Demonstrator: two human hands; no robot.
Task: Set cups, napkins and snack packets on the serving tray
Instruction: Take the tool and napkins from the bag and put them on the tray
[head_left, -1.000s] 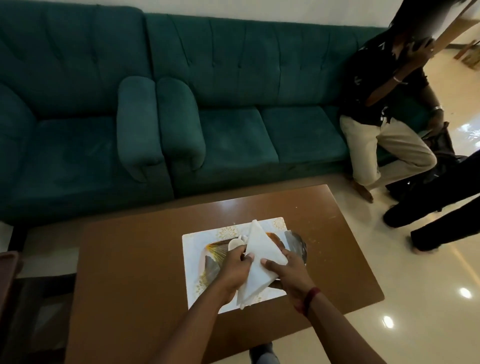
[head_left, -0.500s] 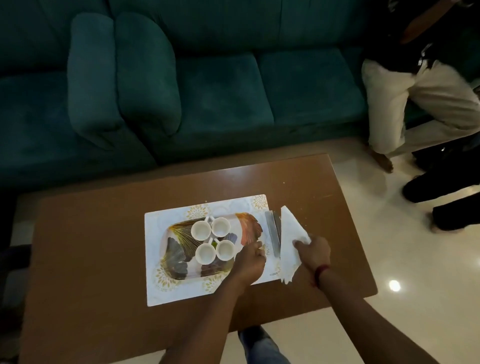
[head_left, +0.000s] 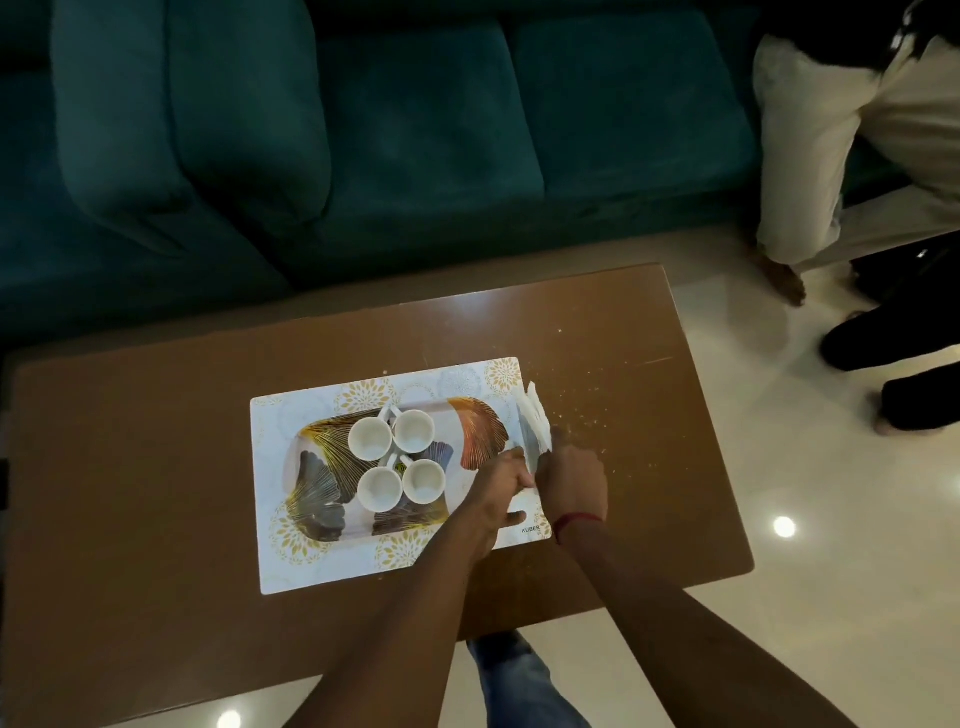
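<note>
A leaf-patterned serving tray (head_left: 317, 447) lies on a white placemat (head_left: 291, 561) on the brown table (head_left: 130, 467). Several white cups (head_left: 370, 435) stand close together in the tray's middle. At the tray's right end my right hand (head_left: 571, 478) grips folded white napkins (head_left: 537, 415), which stick up and away from me. A silvery snack packet (head_left: 523, 435) lies right beside them. My left hand (head_left: 493, 499) is curled against the right hand at the packet's near end; what it holds is hidden.
Crumbs (head_left: 587, 410) are scattered on the table right of the placemat. A green sofa (head_left: 415, 130) runs along the table's far side. A seated person's legs (head_left: 831, 156) and dark shoes (head_left: 893, 338) are at the right. My jeans leg (head_left: 514, 675) shows below the table edge.
The napkins went from over the tray to its right end, uncovering the cups. My two hands have come together there, and my view has tilted down.
</note>
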